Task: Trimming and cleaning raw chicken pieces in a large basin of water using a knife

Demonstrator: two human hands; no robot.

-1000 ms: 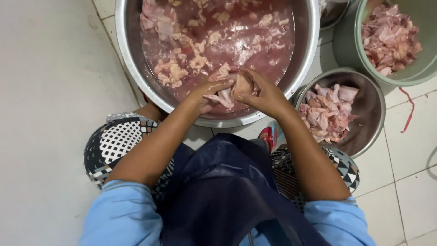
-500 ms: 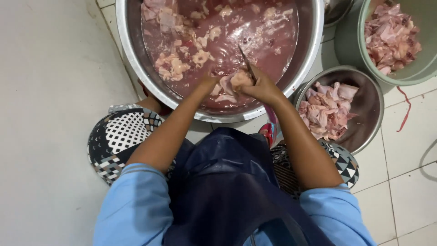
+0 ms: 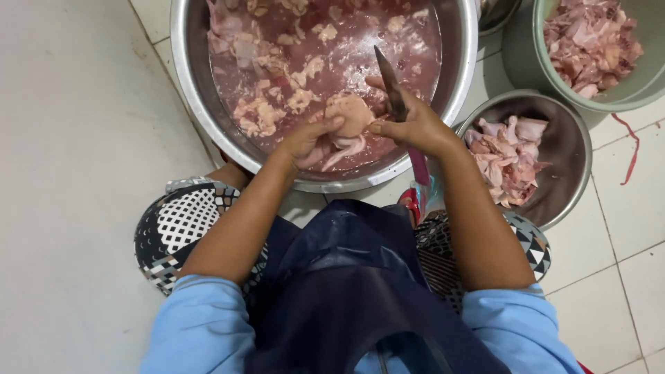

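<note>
Two hands work: left hand (image 3: 308, 142) fingers clamp the pale raw meat piece (image 3: 350, 118); right hand (image 3: 415, 128) grips the dark-bladed knife (image 3: 389, 83), best angled away.

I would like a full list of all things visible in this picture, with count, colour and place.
large round steel basin: one, silver, top centre, holds reddish water and pale meat pieces
small round steel bowl: one, grey, right, holds pink meat
round green plastic bucket: one, top right, holds pink meat
pale pink meat piece: one, between both hands, above the basin
dark-bladed knife: one, blade pointing up
tiled floor: white, right side
left hand: grips the meat piece
right hand: holds the knife, thumb touching the meat piece
</note>
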